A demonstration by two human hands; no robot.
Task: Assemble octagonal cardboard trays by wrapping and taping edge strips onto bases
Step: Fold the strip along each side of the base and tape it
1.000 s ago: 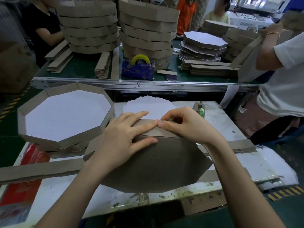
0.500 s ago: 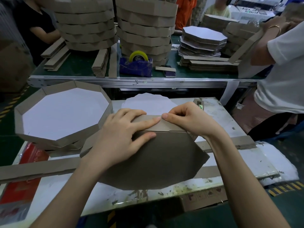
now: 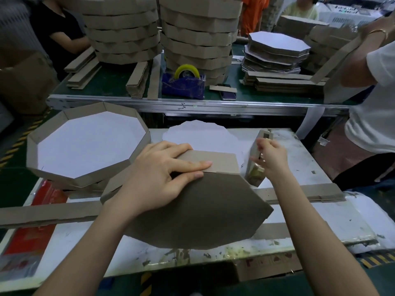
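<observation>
A brown octagonal cardboard base [image 3: 203, 210] lies underside up on the white work table [image 3: 320, 221]. A brown edge strip [image 3: 222, 162] stands folded along its far edge. My left hand [image 3: 162, 167] presses flat on the strip and the base, fingers straight. My right hand [image 3: 271, 159] is off to the right at a cardboard-covered tape dispenser [image 3: 254, 167], its fingers pinching the tape end there. The tape itself is barely visible.
A finished tray [image 3: 53, 174] sits on others at the left. A white octagon sheet [image 3: 198, 135] lies behind the base. Loose strips [image 3: 49, 212] cross the table. The back bench holds tray stacks [image 3: 196, 35] and a blue tape dispenser [image 3: 183, 84]. A person [image 3: 372, 103] stands right.
My right hand left the strip and moved right to the tape dispenser. My left hand stayed pressing on the strip and base.
</observation>
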